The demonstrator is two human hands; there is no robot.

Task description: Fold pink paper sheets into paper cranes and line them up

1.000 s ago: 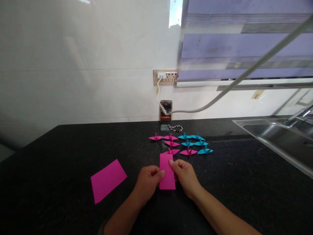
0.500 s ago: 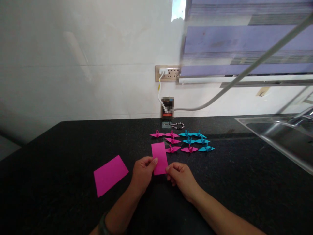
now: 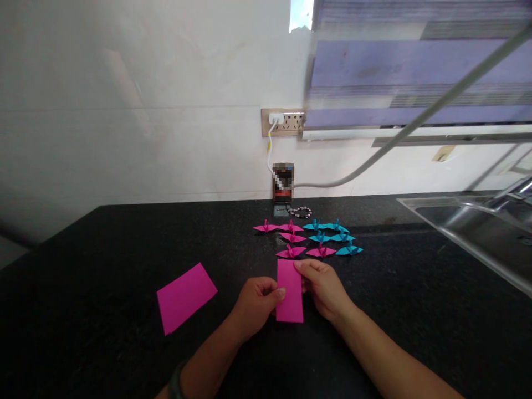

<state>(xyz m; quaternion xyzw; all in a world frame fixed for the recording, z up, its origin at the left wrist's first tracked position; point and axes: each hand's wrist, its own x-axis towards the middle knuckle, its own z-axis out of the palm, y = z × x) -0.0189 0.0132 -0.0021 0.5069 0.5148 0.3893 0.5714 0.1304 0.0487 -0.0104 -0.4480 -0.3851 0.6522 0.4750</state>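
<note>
A folded pink paper strip (image 3: 290,291) lies upright on the black counter (image 3: 83,266) between my hands. My left hand (image 3: 256,305) pinches its left edge with thumb and curled fingers. My right hand (image 3: 324,287) grips its upper right edge, fingers closed on it. Just beyond the strip sit several pink paper cranes (image 3: 291,239) and several blue paper cranes (image 3: 332,235) in rows. A second pink sheet (image 3: 186,296) lies flat to the left, apart from my hands.
A phone (image 3: 283,182) leans against the wall under a socket strip (image 3: 282,122), with a white cable plugged in. A bead bracelet (image 3: 300,211) lies beside it. A steel sink (image 3: 477,233) is at the right. A grey hose (image 3: 415,122) crosses above.
The pink strip has come back toward me and lies lower than half a second ago. My right hand has moved from its lower edge up to its upper right edge.
</note>
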